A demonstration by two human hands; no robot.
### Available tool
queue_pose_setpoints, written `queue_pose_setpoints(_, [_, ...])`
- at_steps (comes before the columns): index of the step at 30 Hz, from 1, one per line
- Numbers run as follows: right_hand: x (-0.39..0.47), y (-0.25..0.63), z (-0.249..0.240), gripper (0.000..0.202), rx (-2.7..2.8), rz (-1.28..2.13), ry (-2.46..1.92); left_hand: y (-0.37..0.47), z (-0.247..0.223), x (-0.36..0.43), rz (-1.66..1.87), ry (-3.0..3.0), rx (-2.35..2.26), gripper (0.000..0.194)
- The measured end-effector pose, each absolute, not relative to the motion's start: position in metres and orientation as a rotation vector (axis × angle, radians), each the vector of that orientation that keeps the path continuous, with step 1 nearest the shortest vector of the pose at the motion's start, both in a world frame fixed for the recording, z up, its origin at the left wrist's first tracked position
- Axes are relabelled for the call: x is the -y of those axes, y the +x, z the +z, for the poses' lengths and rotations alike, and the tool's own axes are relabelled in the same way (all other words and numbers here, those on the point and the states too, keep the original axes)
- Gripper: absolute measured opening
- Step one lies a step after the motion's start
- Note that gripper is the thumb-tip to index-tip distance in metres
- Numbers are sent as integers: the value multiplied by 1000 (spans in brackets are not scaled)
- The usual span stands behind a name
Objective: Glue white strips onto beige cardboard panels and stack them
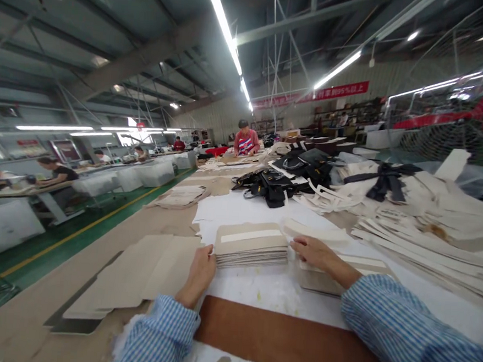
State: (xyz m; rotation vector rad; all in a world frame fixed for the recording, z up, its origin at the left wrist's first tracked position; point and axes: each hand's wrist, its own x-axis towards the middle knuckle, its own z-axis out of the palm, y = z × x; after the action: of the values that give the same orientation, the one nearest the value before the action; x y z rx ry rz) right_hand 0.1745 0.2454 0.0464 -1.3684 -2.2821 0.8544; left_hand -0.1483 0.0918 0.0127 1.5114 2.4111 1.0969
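A neat stack of beige rectangular panels (251, 248) lies in front of me, a white strip across its top panel. My left hand (201, 271) is at the stack's left edge, fingers curled and fingertips against its corner. My right hand (317, 255) is just off the right side, thumb and fingers pinched together. What the right fingers hold is too unclear to make out. Partly beneath my right forearm sits a second pile of beige panels (321, 283), also with a white strip. A long brown panel (280, 338) lies nearer to me on white sheeting.
Large beige sheets (135, 275) overlap dark grey pieces (79, 307) at left. Black bag parts (272, 183) are heaped farther back, with loose pale strips (405, 258) at right. Across the table a co-worker (246, 140) stands. A fan (457, 113) rises at far right.
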Motion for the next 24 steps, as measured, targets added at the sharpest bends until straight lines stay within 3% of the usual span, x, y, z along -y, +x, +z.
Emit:
queue_pose_setpoints(9, [-255, 152, 35, 31, 2261, 943, -1459, -137, 10, -93, 1149, 1517, -2340, 35])
queue_pose_setpoints(24, [-237, 145, 52, 21, 1781, 1161, -1165, -114, 34, -85, 1461, 970, -2053, 32])
